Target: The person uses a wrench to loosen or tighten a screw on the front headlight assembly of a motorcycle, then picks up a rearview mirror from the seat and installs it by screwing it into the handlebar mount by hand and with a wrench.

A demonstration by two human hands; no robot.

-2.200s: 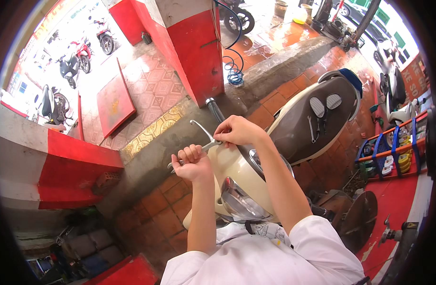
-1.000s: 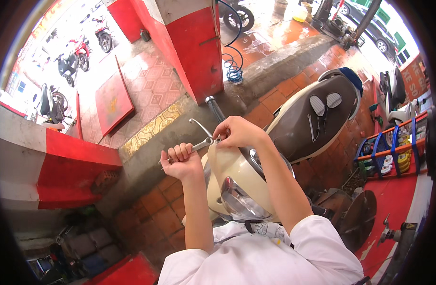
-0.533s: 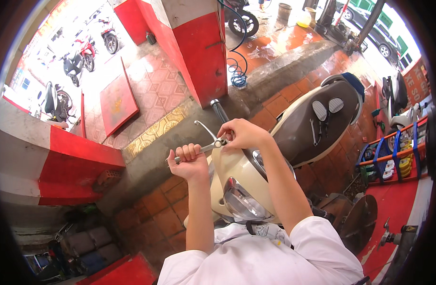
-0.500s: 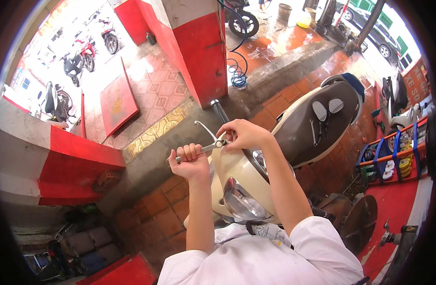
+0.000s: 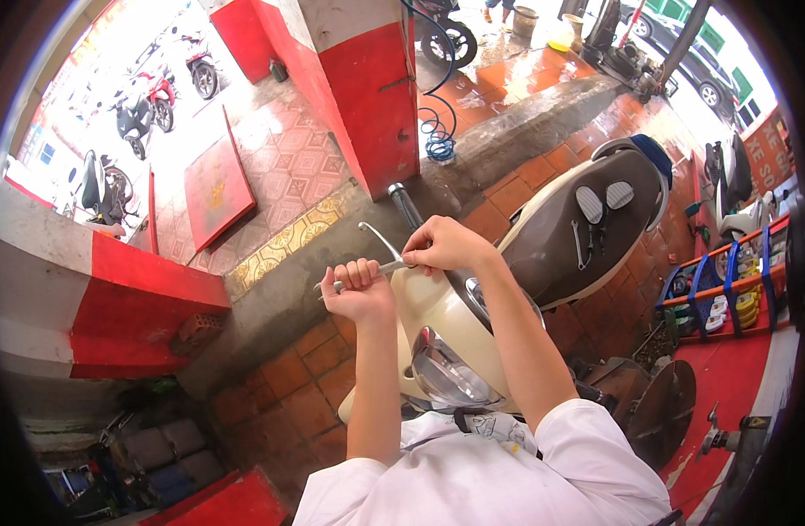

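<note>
My left hand [image 5: 357, 289] is closed around a silver wrench [image 5: 390, 265], held level over the front of a cream scooter [image 5: 420, 302]. Fingers of my right hand [image 5: 442, 245] pinch at the wrench's head beside the base of a silver brake lever [image 5: 376, 237]; they hide what exactly lies beneath them. Behind the lever is a black handlebar grip [image 5: 405, 206]. The chrome headlight [image 5: 446, 368] shows between my forearms. On the brown seat [image 5: 551, 267] lie two ribbed oval pieces [image 5: 589, 203] on dark stems and another wrench [image 5: 580, 245].
A red-and-white pillar [image 5: 363, 114] with a coiled blue hose [image 5: 439, 140] stands beyond the scooter. An orange-and-blue rack [image 5: 726, 289] holds small items at right. A red board [image 5: 218, 193] rests on left tiles. Parked motorbikes [image 5: 157, 114] and a person's legs [image 5: 499, 13] appear beyond.
My left hand has shifted slightly right with the wrench. My right fingers now cover the wrench's ring end, which showed half a second ago. The distant person's legs show more.
</note>
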